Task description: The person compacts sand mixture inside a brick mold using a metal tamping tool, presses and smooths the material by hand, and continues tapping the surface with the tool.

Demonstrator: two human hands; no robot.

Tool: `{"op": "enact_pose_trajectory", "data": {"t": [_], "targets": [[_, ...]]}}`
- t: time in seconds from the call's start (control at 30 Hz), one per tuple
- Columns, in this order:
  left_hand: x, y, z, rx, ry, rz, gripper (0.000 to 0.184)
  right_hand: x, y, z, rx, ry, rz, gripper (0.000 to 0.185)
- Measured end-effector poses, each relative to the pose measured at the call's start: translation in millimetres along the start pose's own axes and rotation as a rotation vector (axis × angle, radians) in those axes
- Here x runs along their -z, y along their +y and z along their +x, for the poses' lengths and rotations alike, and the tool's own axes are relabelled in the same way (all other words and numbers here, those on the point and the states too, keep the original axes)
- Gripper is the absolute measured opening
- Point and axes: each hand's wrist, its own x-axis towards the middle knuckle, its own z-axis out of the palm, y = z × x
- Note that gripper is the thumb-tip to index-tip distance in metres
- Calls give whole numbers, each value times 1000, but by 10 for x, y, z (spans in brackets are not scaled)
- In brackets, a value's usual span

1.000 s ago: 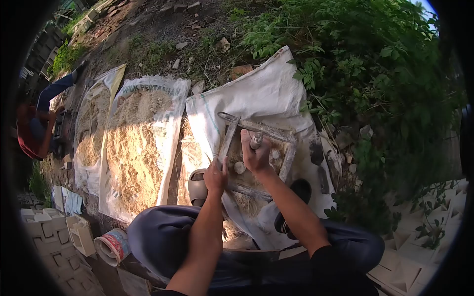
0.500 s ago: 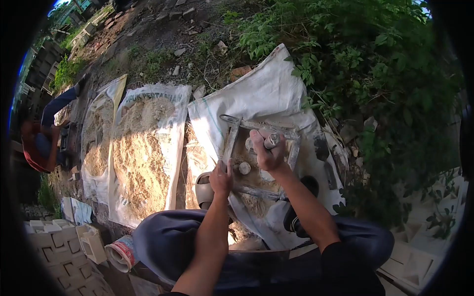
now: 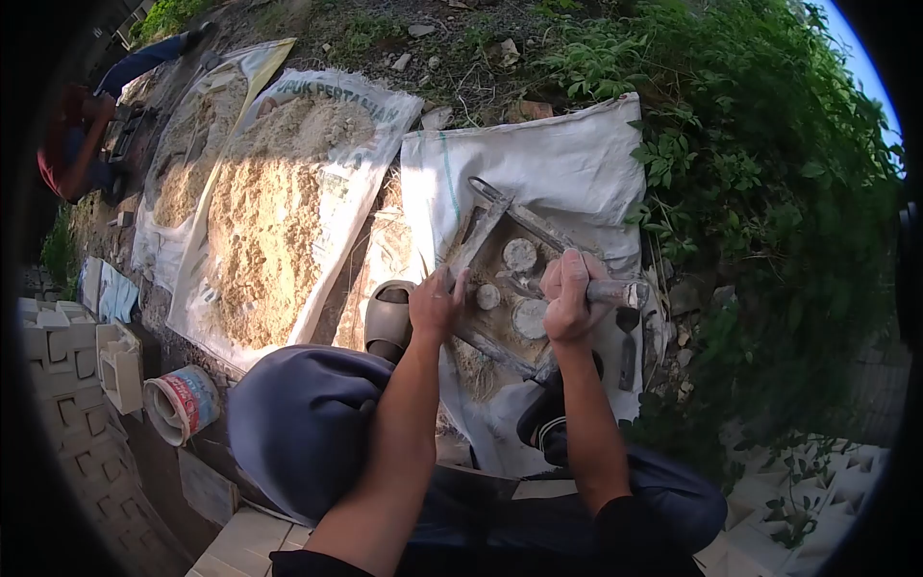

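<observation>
A dusty rectangular frame (image 3: 484, 234) lies on a white sack (image 3: 548, 159) in front of me, with pale round pieces (image 3: 520, 255) inside it. My left hand (image 3: 437, 304) is closed on the frame's left side. My right hand (image 3: 574, 293), closed in a fist, holds a tool by its thick round handle (image 3: 617, 293), which points to the right. The tool's other end is partly hidden by the hand. A dark trowel (image 3: 628, 348) lies on the sack to the right of the frame.
Sacks with sandy powder (image 3: 264, 231) lie at the left. A person (image 3: 77, 144) sits at the far left. A bucket (image 3: 183, 404) stands near my knee beside pale blocks (image 3: 58, 375). Green plants (image 3: 750, 231) grow at the right.
My right hand has moved right across the frame, and the tool's handle has tipped over to the right. More of the round pieces shows. My left hand stays on the frame; the view has shifted.
</observation>
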Motion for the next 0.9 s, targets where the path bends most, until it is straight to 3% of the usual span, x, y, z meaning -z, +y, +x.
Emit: {"op": "enact_pose_trajectory", "data": {"t": [0.07, 0.3, 0.37, 0.47, 0.7, 0.77, 0.83, 0.9], "targets": [[-72, -50, -39, -1, 28, -4, 44, 27, 417, -180, -8, 15, -38, 38], [-13, -32, -7, -10, 16, -13, 47, -37, -113, 85, -167, 65, 109, 40], [-16, -46, -34, -11, 29, -19, 47, -13, -249, 113, -103, 27, 209, 39], [-17, -20, 2, -23, 57, -35, 47, 11, 280, -108, -78, -3, 134, 38], [9, -28, -9, -19, 35, -23, 46, -8, -162, 128, -151, -17, 84, 38], [8, -13, -9, -16, 29, -27, 46, 13, -176, 142, -125, 28, 110, 38], [-10, -12, 3, 6, 28, -23, 45, 21, 272, -63, -112, 31, 109, 38], [-55, -25, 20, -19, 67, -28, 46, 3, 504, -127, 87, -59, -127, 37]]}}
